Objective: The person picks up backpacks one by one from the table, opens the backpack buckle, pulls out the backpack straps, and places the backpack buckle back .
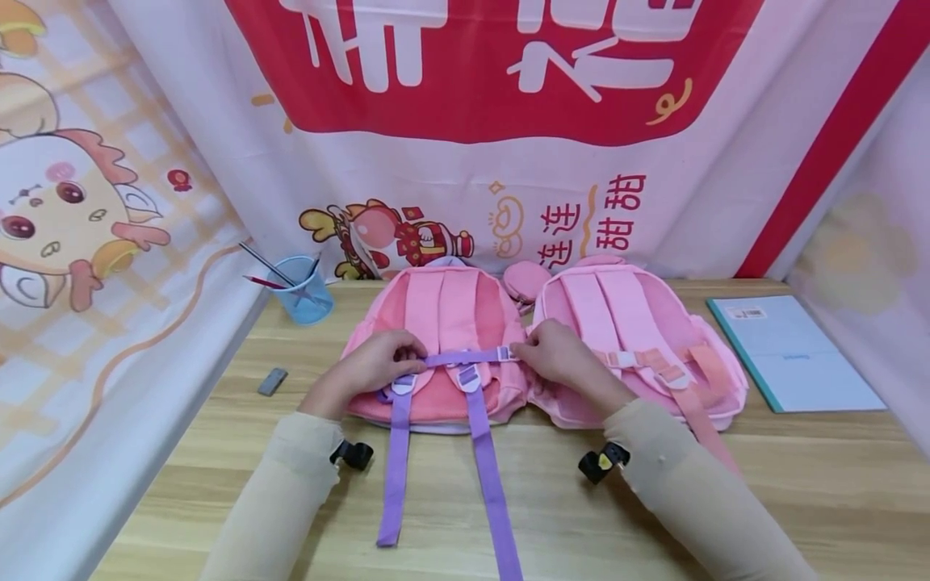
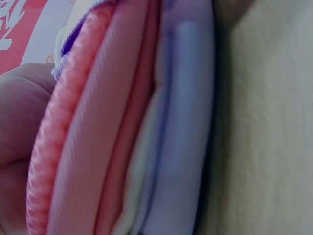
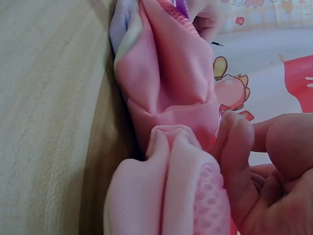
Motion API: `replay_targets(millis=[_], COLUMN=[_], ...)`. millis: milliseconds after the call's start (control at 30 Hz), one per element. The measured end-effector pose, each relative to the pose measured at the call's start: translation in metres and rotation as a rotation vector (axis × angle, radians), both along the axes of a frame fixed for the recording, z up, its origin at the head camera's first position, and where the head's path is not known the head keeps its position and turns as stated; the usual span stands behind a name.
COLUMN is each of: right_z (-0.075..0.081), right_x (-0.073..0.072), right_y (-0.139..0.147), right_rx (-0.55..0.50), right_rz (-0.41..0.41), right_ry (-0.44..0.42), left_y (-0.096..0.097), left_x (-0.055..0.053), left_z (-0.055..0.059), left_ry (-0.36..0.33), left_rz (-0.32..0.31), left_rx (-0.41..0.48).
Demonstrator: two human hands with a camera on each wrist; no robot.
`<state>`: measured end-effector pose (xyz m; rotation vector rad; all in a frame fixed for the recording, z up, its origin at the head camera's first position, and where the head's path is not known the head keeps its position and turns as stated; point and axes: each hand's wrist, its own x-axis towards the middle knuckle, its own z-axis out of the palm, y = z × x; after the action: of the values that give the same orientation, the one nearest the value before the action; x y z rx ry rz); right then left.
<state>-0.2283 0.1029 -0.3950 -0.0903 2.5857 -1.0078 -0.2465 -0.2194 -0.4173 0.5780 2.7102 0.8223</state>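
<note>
From my end, the left hand (image 1: 374, 363) had its fingers curled, thumb and fingertips pinching one end of a purple strap (image 1: 465, 357). The right hand (image 1: 555, 351) pinched the other end beside a white buckle (image 1: 504, 353); I couldn't tell whether its fingertips had the plastic or the webbing. Strap ran nearly level between the two, across the lower back panel of the coral-pink backpack (image 1: 441, 303).

That bag lay back side up on the worktop (image 1: 218, 484), two purple tails (image 1: 395, 476) trailing toward me from white adjusters. Just beside it, touching, was the light pink backpack (image 1: 654, 298), also back up, with coral straps (image 1: 701, 424); the right forearm crossed over part of it. In the left wrist view the bag's side blocked most of that hand from me. Between the bag tops sat a round pink pouch (image 1: 526, 281). Far left, a blue pen cup (image 1: 308, 298); nearer, a small grey block (image 1: 272, 382). Right side, a pale blue notebook (image 1: 806, 347) lay flat. Printed cloth (image 1: 436, 169) hung behind.

Materials: flat woven webbing, glossy plastic hardware, bumpy mesh on the bags' backs, smooth ribbed fabric sides, rounded tops, wood-grain worktop.
</note>
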Motion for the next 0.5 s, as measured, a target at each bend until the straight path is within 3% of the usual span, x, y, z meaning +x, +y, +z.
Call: replay_targets(millis=[267,500], right_z=[0.005,0.009], right_x=[0.001,0.001], right_y=[0.02,0.046], right_rx=[-0.129,-0.188], right_rz=[0.012,0.098], right_ry=[0.03,0.21], left_y=[0.003,0.009], left_x=[0.005,0.007], left_z=[0.009,0.018], left_ry=[-0.016,0.02], left_rz=[0.041,0.071], left_rx=[0.008,0.042])
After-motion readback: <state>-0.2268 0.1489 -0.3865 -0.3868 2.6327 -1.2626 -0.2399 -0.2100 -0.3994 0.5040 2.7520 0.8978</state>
